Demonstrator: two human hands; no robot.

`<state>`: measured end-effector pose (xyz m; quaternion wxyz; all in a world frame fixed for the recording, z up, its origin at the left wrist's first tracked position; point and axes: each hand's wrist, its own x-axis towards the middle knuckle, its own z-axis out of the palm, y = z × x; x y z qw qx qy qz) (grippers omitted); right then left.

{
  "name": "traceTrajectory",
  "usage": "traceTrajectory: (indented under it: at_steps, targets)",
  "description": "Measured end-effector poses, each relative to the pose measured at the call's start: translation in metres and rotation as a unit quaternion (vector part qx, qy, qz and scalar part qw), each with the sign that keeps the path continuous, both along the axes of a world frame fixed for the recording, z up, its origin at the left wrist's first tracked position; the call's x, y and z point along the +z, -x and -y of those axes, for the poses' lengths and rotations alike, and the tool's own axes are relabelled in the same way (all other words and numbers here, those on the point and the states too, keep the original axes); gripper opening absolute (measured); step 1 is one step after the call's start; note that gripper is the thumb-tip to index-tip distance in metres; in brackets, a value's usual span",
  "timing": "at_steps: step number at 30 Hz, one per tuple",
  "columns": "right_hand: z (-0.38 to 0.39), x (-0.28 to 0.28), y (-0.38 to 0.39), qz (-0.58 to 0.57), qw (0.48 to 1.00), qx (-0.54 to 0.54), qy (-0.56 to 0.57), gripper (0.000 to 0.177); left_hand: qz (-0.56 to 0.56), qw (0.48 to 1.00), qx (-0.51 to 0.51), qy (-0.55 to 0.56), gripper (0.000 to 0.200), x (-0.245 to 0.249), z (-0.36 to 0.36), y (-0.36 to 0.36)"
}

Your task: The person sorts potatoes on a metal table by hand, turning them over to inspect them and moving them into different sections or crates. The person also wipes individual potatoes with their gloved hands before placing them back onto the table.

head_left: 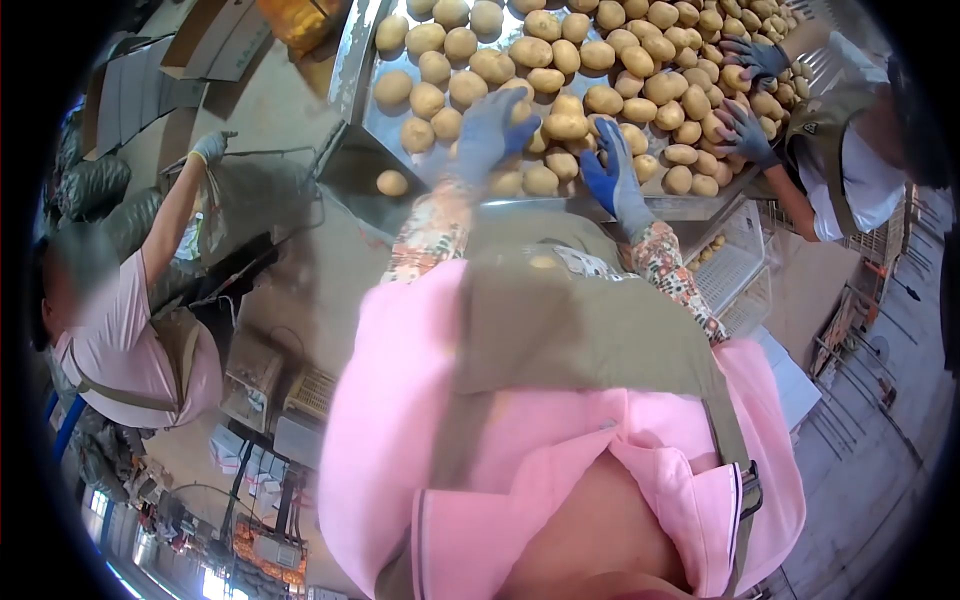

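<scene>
Many loose potatoes (530, 52) are spread over a metal sorting table (388, 128). My left hand (485, 132), in a grey and blue glove, is over the potatoes at the near left side, fingers stretched forward and slightly blurred. My right hand (617, 180), gloved the same way, lies among potatoes near the table's front edge with its fingers extended. Neither hand is wrapped round a potato. One single potato (392, 183) rests on the metal chute (360, 170) left of my left hand.
A co-worker's gloved hands (745, 132) touch potatoes at the right. Another person (140, 330) stands at the left with one arm stretched out. White plastic crates (735, 262) stand below the table at the right, and cardboard boxes (215, 45) lie at the upper left.
</scene>
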<state>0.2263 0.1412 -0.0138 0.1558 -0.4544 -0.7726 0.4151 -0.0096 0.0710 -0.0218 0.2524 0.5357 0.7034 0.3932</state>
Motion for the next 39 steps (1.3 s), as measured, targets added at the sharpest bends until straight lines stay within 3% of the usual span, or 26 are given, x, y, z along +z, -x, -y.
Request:
traceTrajectory:
  at_steps: [1,2,3,6,7,9,10,12,14,18,19,21,22,23,25,26,28,29,30,31,32,33,34,35,38,39]
  targets:
    - [0.000,0.000,-0.007,-0.002,1.000,-0.001,-0.001,0.059,0.190,0.980,0.032,0.049,0.052,0.021,0.002,0.006]
    - [0.003,0.002,-0.015,0.043,0.998,-0.001,-0.049,0.057,0.371,0.921,0.062,0.097,0.048,0.036,0.003,0.012]
    - [0.005,0.002,-0.024,0.090,0.991,-0.001,-0.097,0.056,0.370,0.922,0.062,0.098,0.048,0.045,0.007,0.019]
    - [0.020,-0.011,-0.042,0.216,0.970,0.042,-0.102,0.061,0.526,0.850,0.006,-0.005,0.043,0.030,0.013,0.039]
    - [0.025,-0.011,-0.040,0.266,0.953,0.080,-0.120,0.064,0.524,0.852,0.011,-0.002,0.043,0.029,0.018,0.036]
    - [0.032,-0.014,-0.031,0.297,0.950,0.077,-0.058,0.072,0.492,0.858,-0.035,-0.147,0.040,0.038,0.033,0.020]
    - [0.034,-0.014,-0.026,0.334,0.939,0.073,-0.051,0.076,0.686,0.719,0.012,-0.113,0.038,0.045,0.034,0.017]
    - [0.034,-0.014,-0.017,0.368,0.926,0.070,-0.046,0.079,0.652,0.746,0.005,-0.133,0.037,0.047,0.037,0.015]
    - [0.034,-0.011,-0.015,0.381,0.922,0.069,-0.021,0.083,0.425,0.889,0.007,-0.169,0.036,0.045,0.038,0.010]
    - [0.028,-0.012,-0.014,0.381,0.918,0.073,-0.084,0.081,0.512,0.845,0.031,-0.150,0.036,0.041,0.041,0.011]
    - [0.015,-0.017,-0.016,0.311,0.944,0.056,0.090,0.076,0.450,0.878,0.028,-0.158,0.038,0.041,0.042,0.011]
    - [0.003,-0.012,-0.011,0.230,0.937,0.040,0.260,0.071,0.385,0.907,0.026,-0.167,0.040,0.037,0.039,0.014]
    - [0.002,0.008,0.001,0.000,0.913,0.015,0.408,0.064,0.292,0.942,-0.007,-0.162,0.043,0.023,0.037,0.016]
    - [0.003,0.030,0.015,-0.231,0.820,-0.013,0.524,0.058,0.198,0.967,-0.041,-0.154,0.046,0.015,0.038,0.017]
    - [0.019,0.053,0.047,-0.266,0.833,0.014,0.484,0.048,0.099,0.960,-0.018,-0.262,0.049,0.044,0.033,-0.010]
    - [0.026,0.052,0.058,-0.264,0.921,0.079,0.274,0.047,0.314,0.935,-0.034,-0.163,0.048,0.029,0.025,-0.031]
    - [0.013,0.032,0.051,-0.177,0.970,0.167,-0.006,0.049,0.510,0.858,-0.044,-0.053,0.046,0.041,0.026,-0.039]
    - [0.008,0.029,0.040,-0.180,0.969,0.168,-0.003,0.049,0.449,0.889,-0.088,-0.004,0.044,0.053,0.042,-0.034]
    - [0.004,0.027,0.031,-0.244,0.933,0.080,0.254,0.047,0.385,0.912,-0.132,0.045,0.041,0.068,0.052,-0.023]
    - [0.005,0.035,0.033,-0.290,0.823,-0.014,0.489,0.045,0.415,0.899,-0.037,0.137,0.042,0.066,0.059,-0.013]
    - [0.004,0.049,0.029,-0.266,0.755,-0.198,0.565,0.049,0.507,0.849,0.067,0.132,0.043,0.056,0.067,-0.004]
    - [-0.001,0.033,0.005,-0.259,0.835,-0.129,0.469,0.050,0.585,0.785,0.177,0.104,0.045,0.045,0.074,0.006]
    - [-0.006,0.017,-0.019,-0.245,0.899,-0.076,0.355,0.051,0.356,0.912,0.190,0.080,0.049,0.017,0.086,0.018]
    - [-0.019,0.024,-0.029,-0.304,0.735,-0.183,0.578,0.049,0.083,0.961,0.246,0.090,0.054,-0.012,0.098,0.030]
    - [-0.010,0.041,-0.028,-0.318,0.723,-0.303,0.534,0.046,0.031,0.963,0.235,0.131,0.061,-0.038,0.097,0.050]
    - [-0.007,0.029,-0.030,-0.323,0.721,-0.308,0.530,0.046,-0.034,0.967,0.214,0.133,0.065,-0.053,0.093,0.051]
